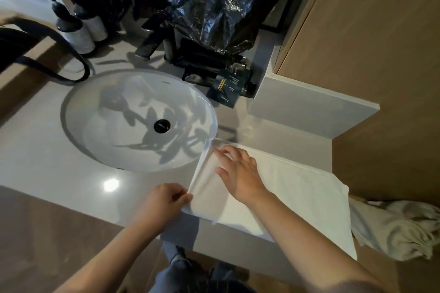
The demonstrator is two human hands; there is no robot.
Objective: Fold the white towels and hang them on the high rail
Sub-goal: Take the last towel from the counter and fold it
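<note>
Your white towel (273, 192) lies at centre right of the frame, on the pale, glossy bench (47, 162) just right of the oval sink (133, 121) and overlapping its rim. It is soft cloth folded to a long rectangle, and its near edge reaches past the bench front. Your left hand (164, 200), at lower centre, pinches the towel's near left corner between thumb and curled fingers. Your right hand (240, 173) rests palm-down on the towel's left end, fingers straight and spread, flat on the cloth. The sink is smooth white with a round black drain (162, 125). At upper centre hangs a crinkled, shiny black plastic bag (209, 7) — below it a dark sachet (228, 88) lies on the bench. At lower right a crumpled off-white cloth (400, 228) bunches just beside the towel's right end
</note>
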